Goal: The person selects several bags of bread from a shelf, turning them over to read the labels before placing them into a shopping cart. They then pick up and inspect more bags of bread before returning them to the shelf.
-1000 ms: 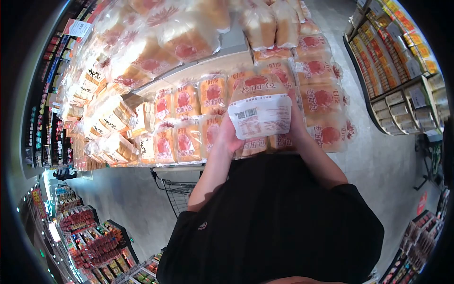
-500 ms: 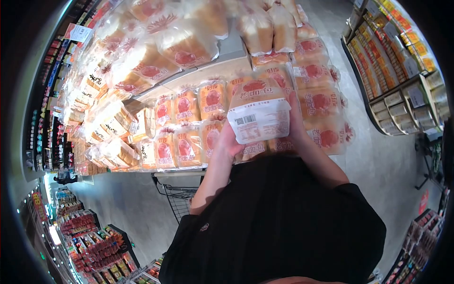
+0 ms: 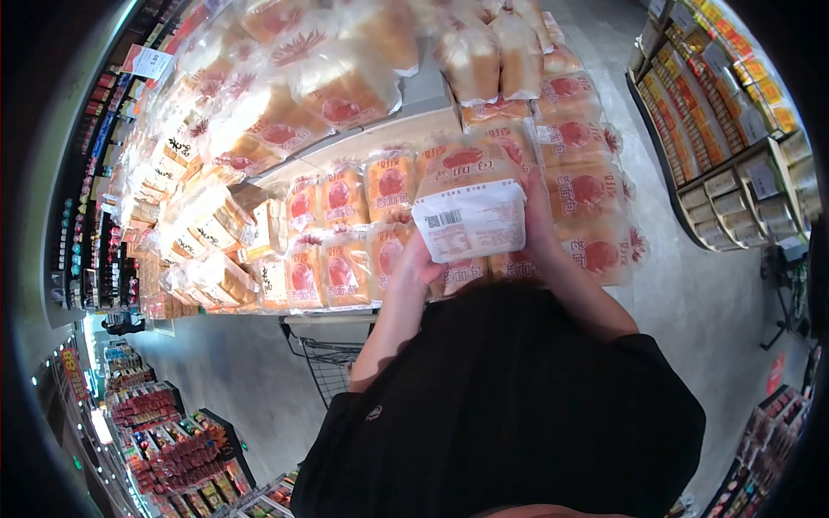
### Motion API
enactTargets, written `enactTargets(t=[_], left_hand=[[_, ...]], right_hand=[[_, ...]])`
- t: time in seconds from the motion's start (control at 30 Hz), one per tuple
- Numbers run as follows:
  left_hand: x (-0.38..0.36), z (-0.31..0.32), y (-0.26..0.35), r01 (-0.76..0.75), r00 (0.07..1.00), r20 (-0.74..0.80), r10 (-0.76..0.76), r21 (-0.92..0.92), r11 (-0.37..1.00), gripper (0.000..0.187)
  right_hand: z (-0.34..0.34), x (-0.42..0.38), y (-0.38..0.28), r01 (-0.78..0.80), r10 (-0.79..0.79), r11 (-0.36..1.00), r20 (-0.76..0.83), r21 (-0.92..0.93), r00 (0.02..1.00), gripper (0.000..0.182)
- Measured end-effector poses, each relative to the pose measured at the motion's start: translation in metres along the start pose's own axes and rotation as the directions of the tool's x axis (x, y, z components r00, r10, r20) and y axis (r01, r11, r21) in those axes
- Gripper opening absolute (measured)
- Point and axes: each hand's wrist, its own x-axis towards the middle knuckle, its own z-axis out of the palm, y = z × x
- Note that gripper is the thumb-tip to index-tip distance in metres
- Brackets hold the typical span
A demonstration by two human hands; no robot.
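Between my two hands is a packaged loaf of bread (image 3: 471, 220), its white label with barcode and small print turned toward me. My left hand (image 3: 416, 257) grips its left lower side, and part of the fingers is hidden behind the pack. On the opposite side my right hand (image 3: 537, 216) presses against the wrapper. Beneath and behind the held loaf lie rows of similar bread packs (image 3: 345, 263) with red round prints. More bagged loaves (image 3: 579, 194) are stacked just right of my right hand.
Larger bagged loaves (image 3: 345, 82) are heaped on a raised tier at the back. Sliced bread packs (image 3: 207, 224) pile up at left. A wire shopping cart (image 3: 324, 363) stands below the display edge. Stocked shelves (image 3: 717, 129) line the right, beyond grey floor (image 3: 661, 268).
The loaf has shifted very slightly left in my hands, its label still facing me. Both hands keep their hold, and the surroundings look the same.
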Motion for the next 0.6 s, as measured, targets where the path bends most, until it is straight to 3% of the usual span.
enactTargets(t=[0.07,0.23,0.6], left_hand=[[0.007,-0.007,-0.002,-0.005,0.999,0.044,0.006,-0.013,1.000,0.045],[0.008,-0.004,-0.003,-0.016,1.000,-0.012,0.017,0.025,1.000,0.043],[0.009,-0.007,-0.005,-0.018,0.999,-0.041,0.019,0.018,1.000,0.040]], right_hand=[[0.000,0.000,-0.001,0.016,-0.016,0.999,-0.014,-0.028,1.000,0.066],[-0.005,0.005,0.005,0.007,-0.008,1.000,-0.024,-0.021,1.000,0.058],[-0.017,0.009,0.010,0.017,-0.029,0.978,-0.051,-0.209,0.998,0.060]])
